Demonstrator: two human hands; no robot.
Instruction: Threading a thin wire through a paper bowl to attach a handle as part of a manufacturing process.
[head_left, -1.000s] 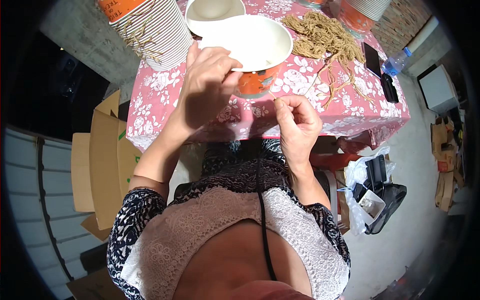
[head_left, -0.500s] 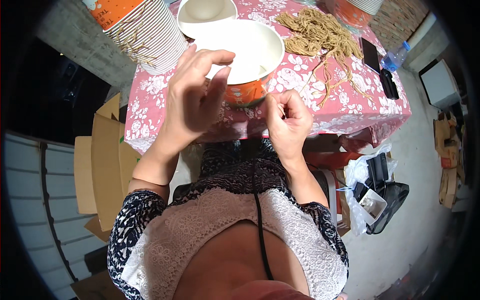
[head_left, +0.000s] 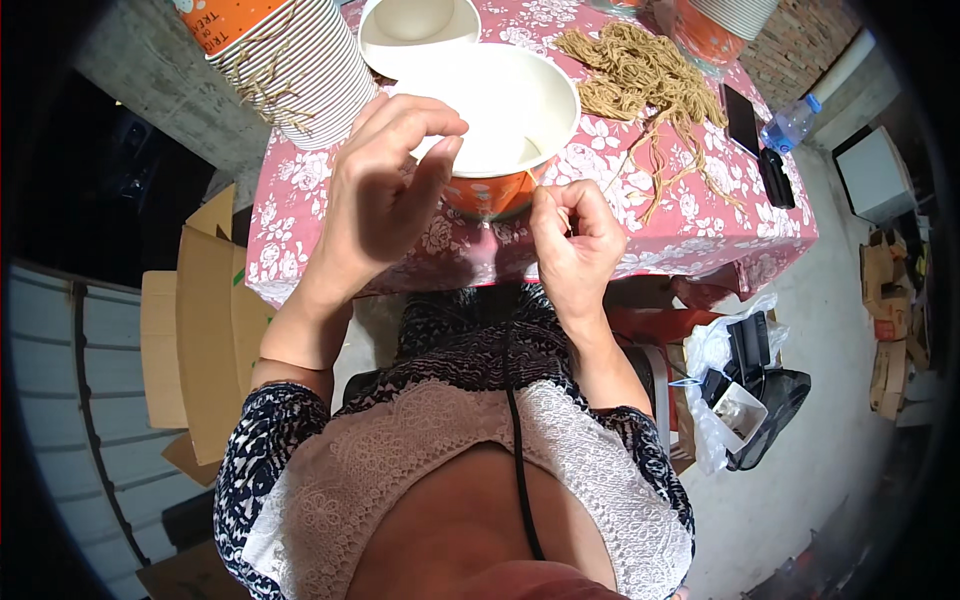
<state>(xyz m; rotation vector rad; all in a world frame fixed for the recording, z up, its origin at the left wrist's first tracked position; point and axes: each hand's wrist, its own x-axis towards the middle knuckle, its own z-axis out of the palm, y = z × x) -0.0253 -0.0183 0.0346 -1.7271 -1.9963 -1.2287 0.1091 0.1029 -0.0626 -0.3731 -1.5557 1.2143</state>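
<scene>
Floral-clothed table [head_left: 640,215] supporting all items. Stack of paper bowls [head_left: 300,60] at far left. Orange paper bowl [head_left: 520,110] at near edge, white inside. Left hand [head_left: 385,190] loosely curled against bowl rim. Right hand [head_left: 575,235] closed, pinching thin string [head_left: 527,176] at bowl side.

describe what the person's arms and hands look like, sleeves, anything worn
Both forearms are bare, and the left hand and right hand wear no gloves. Short sleeves in a dark blue and white print end near the elbows, beside a pale lace panel.
</scene>
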